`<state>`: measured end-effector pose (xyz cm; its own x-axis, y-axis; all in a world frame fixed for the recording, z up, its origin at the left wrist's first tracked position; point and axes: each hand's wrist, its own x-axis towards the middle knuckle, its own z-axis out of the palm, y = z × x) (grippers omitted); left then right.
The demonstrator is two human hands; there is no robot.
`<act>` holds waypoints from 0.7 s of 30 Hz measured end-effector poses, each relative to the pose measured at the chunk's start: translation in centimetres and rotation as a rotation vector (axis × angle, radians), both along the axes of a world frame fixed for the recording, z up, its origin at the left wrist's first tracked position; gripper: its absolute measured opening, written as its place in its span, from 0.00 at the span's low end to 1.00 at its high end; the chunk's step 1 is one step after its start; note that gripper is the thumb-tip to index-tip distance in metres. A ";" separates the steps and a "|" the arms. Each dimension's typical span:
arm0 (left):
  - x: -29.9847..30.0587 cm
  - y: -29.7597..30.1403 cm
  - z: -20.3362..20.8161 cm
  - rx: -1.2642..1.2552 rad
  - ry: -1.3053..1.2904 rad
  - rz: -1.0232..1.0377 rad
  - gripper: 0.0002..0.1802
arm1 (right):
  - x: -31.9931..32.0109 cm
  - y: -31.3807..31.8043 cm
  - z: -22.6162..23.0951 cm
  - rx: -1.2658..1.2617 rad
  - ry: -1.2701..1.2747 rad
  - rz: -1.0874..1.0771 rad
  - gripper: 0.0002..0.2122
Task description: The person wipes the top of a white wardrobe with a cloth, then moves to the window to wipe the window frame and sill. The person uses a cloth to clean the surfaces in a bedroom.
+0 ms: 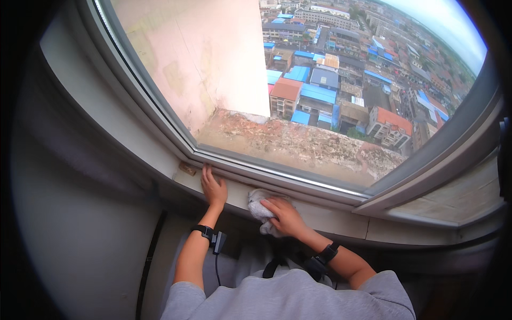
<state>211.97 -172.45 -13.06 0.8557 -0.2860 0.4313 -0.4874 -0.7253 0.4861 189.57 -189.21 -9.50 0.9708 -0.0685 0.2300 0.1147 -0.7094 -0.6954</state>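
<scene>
My right hand (285, 215) grips a crumpled white cloth (260, 208) and presses it on the pale windowsill (237, 196). Part of the cloth hangs over the sill's front edge. To its left, my left hand (214, 190) rests on the sill with nothing in it. Its fingers are stretched out, and their tips reach the lower window frame (256, 172). A small brown patch (187, 169) shows at the sill's left end, near my left fingertips.
A large window pane (320, 141) rises beyond the sill, with a weathered ledge (298, 140) and a pale outer wall (192, 58) outside it. Rooftops lie far below. A black wrist strap with a small device (217, 241) and cable is on my left wrist; another strap (322, 260) is on my right.
</scene>
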 end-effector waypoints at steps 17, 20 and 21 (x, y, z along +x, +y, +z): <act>1.1 -1.5 -0.1 -0.149 -0.236 -0.167 0.31 | -8.2 -3.5 -0.5 -0.037 -0.168 -0.549 0.24; -1.3 -1.7 1.4 -0.105 -0.231 -0.513 0.30 | -7.0 -3.1 -0.8 -0.021 -0.200 -0.564 0.24; -2.4 -1.9 2.0 -0.086 -0.211 -0.684 0.30 | -7.0 -3.0 -1.0 -0.022 -0.200 -0.572 0.24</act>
